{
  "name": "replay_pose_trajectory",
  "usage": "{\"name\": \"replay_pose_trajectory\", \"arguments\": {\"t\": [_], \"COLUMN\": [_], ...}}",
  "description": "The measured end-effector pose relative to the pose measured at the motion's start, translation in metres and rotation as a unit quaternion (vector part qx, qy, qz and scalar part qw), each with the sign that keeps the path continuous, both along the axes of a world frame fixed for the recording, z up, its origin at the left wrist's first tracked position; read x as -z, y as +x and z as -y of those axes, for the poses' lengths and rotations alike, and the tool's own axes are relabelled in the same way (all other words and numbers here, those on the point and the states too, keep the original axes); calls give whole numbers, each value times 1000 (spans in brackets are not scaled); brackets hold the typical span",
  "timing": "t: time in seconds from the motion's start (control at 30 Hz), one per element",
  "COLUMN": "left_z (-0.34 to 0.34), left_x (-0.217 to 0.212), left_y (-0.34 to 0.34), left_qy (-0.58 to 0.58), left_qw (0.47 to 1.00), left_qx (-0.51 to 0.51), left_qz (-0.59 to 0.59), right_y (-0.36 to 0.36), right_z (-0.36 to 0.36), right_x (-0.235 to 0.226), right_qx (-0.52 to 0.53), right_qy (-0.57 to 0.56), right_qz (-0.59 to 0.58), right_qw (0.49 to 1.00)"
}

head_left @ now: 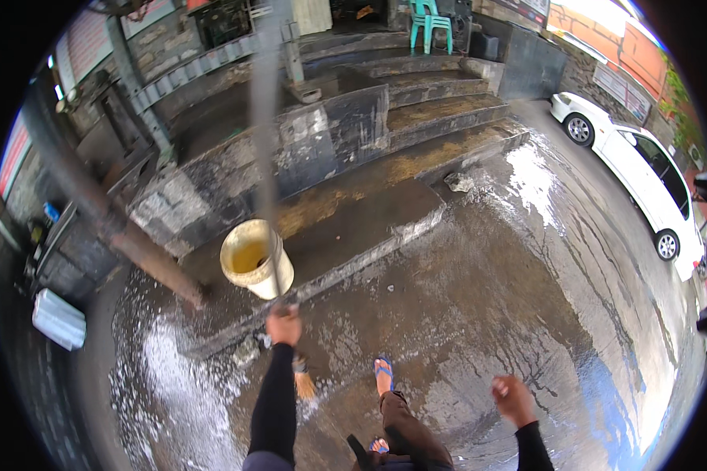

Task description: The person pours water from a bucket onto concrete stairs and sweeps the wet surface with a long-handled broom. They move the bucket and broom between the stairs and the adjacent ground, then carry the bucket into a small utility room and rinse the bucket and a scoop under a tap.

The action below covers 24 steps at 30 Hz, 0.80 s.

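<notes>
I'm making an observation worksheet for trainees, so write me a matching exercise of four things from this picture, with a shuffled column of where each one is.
Things
1. Long, thin grey handle
2. Round off-white bucket
3. Turquoise plastic chair
4. White car

Places
A. At the top of the curved concrete steps
B. On the wet, low concrete ledge
C. At the right side of the picture, on the pavement
D. In the person's left hand

Right pairs: 1-D, 2-B, 3-A, 4-C
</notes>
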<state>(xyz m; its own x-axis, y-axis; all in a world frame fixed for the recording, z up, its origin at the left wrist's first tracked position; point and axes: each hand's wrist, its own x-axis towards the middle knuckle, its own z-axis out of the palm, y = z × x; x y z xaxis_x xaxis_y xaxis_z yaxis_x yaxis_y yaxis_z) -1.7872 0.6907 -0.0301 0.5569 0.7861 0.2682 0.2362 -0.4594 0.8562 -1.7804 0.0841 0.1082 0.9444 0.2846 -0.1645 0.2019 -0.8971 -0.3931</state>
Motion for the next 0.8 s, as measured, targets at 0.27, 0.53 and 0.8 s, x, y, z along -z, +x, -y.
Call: {"name": "replay_pose_trajectory", "arguments": {"t": [0.27,0.53,0.8], "left_z": [-254,-317,-434], "left_x": [13,50,186], "left_y": [-55,-35,37], "left_qy": [-79,-142,-217], "left_qw": [974,946,922], "left_qx": [-210,-281,-168], "left_qz": [-31,-80,-272], "right_y": [155,360,336], "right_z": [-203,-550,-804], "right_x": [142,108,169], "right_qx": [-337,-324,-377], "right_qy": [-67,127,139], "right_qz": [-271,-72,-236], "right_qw": [899,935,885]}}
